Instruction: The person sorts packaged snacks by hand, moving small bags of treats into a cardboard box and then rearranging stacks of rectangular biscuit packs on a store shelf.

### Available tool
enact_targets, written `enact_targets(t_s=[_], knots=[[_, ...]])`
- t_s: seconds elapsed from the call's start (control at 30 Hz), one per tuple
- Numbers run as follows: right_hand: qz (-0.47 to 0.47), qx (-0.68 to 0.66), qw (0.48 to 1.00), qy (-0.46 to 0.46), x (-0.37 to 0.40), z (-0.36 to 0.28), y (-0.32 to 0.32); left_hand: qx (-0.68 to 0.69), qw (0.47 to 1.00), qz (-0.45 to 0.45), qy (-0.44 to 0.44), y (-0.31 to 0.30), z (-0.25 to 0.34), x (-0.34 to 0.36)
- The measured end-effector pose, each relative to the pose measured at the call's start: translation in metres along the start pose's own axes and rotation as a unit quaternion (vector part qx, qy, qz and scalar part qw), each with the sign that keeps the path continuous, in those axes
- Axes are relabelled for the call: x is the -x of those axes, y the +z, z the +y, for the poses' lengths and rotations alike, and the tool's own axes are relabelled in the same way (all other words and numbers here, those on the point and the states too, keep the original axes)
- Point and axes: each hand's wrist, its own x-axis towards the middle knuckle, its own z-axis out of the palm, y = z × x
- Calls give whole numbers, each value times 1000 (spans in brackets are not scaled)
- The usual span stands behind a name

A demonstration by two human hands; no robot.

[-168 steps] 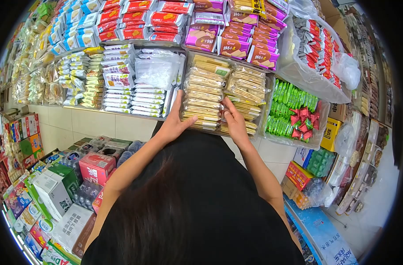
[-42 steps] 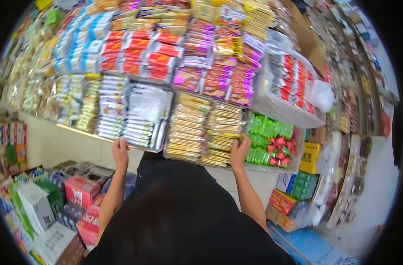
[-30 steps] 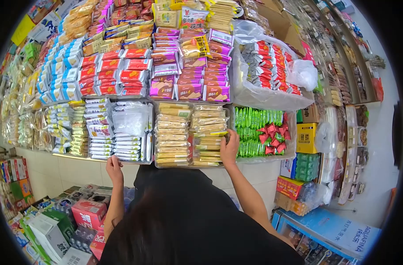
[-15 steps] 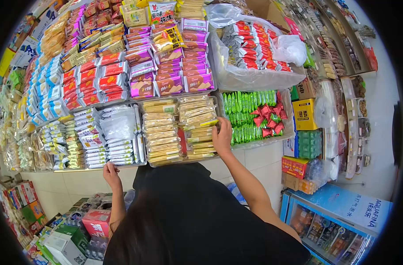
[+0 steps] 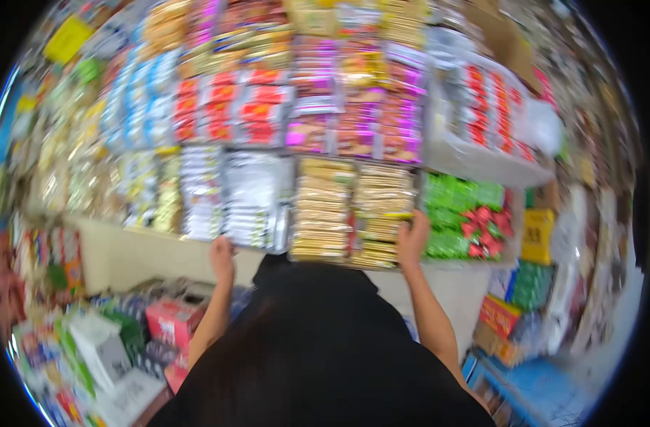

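Observation:
My right hand (image 5: 413, 240) is at the right edge of a clear tray (image 5: 325, 260) filled with packs of thin beige sticks (image 5: 321, 213). Its fingers curl over the rim, close to a yellow strip (image 5: 397, 215) on the packs. My left hand (image 5: 224, 257) has its fingers curled in, just below the front edge of the white snack packs (image 5: 248, 226). Nothing shows in that hand, and blur hides whether it touches the edge.
Red-wrapped packs (image 5: 259, 114) and purple wafer packs (image 5: 397, 121) fill the rows behind. Right of the tray lie green packs (image 5: 444, 238) and red ones (image 5: 487, 231). Cartons (image 5: 174, 320) stand on the floor at left; a blue cooler (image 5: 514, 381) is at lower right.
The view has swung, shifting the display and both hands rightward in the picture and blurring it. My right hand stays at the same tray edge, its fingers pointing more upward.

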Motion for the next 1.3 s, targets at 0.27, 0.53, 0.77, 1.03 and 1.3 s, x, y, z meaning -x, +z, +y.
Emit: enact_targets(t_s=[0.27, 0.53, 0.77, 1.03, 1.3], knots=[[-20, -26, 999, 9, -2, -11, -8, 102, 995, 23, -8, 8, 22, 7], [-23, -17, 1000, 1, -2, -8, -7, 108, 994, 29, -11, 9, 24, 8], [-22, -19, 1000, 0, -2, -9, -7, 85, 996, 33, -17, 8, 21, 8], [-12, -4, 1000, -13, -2, -8, -6, 36, 999, 22, -25, 4, 8, 3], [-8, -12, 1000, 8, -5, -15, -12, 57, 998, -1, -13, 2, 6, 2]])
